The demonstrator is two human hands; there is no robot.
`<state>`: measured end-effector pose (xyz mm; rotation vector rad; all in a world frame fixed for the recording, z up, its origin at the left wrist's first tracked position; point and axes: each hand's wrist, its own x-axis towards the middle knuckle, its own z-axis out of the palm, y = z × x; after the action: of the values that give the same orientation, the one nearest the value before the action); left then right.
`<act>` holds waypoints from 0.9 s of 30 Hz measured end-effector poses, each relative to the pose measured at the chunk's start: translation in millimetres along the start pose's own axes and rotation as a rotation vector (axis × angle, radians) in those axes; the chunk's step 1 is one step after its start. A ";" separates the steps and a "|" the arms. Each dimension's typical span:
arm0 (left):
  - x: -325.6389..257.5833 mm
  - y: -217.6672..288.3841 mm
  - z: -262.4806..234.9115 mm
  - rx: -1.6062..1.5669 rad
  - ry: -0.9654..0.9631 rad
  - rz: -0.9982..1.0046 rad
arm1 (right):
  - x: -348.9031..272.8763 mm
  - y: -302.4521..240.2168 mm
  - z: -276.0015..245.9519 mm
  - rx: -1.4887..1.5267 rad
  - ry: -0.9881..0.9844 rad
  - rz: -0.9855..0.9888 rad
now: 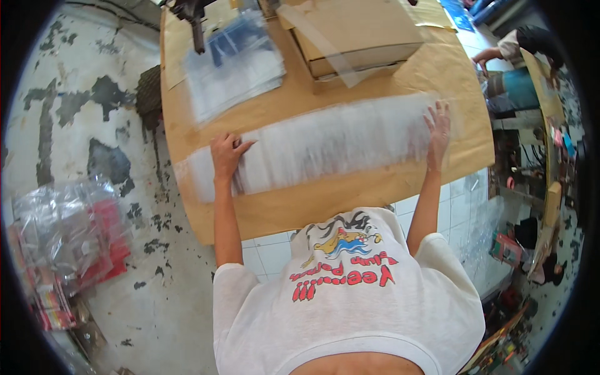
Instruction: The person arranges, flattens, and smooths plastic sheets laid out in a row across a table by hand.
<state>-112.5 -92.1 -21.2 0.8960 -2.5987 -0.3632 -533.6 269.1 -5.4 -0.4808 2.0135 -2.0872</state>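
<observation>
A long band of clear, overlapping plastic bags or sheets (337,140) lies fanned out across the brown paper-covered table (300,199) in front of me. My left hand (227,153) rests on the band near its left end, thumb stretched out to the right and fingers bent downward. At the right end, my right hand (439,128) lies with its fingers spread on the plastic. Neither hand visibly grips anything. Farther back on the left is a stack of clear plastic bags (240,78).
A cardboard box (356,37) stands at the table's far side, with a dark metal tool part (195,28) left of it. Plastic-wrapped red packages (72,244) lie on the floor at left. At far right, another person's hand (486,57) is near a teal object (520,90).
</observation>
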 end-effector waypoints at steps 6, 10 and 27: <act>-0.2 8.3 0.0 0.019 0.089 0.008 | -7.6 -9.5 3.2 0.025 0.033 0.027; -6.6 9.2 -12.4 -0.054 0.075 -0.090 | -11.2 -17.2 2.7 0.051 0.029 0.039; -7.4 -66.3 -89.7 -0.554 -0.147 -0.654 | -32.7 -30.8 66.9 0.030 -0.244 0.014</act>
<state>-33.7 -149.0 34.1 1.5025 -2.0553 -1.2817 -476.2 220.3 23.5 -0.6778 1.8388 -1.9408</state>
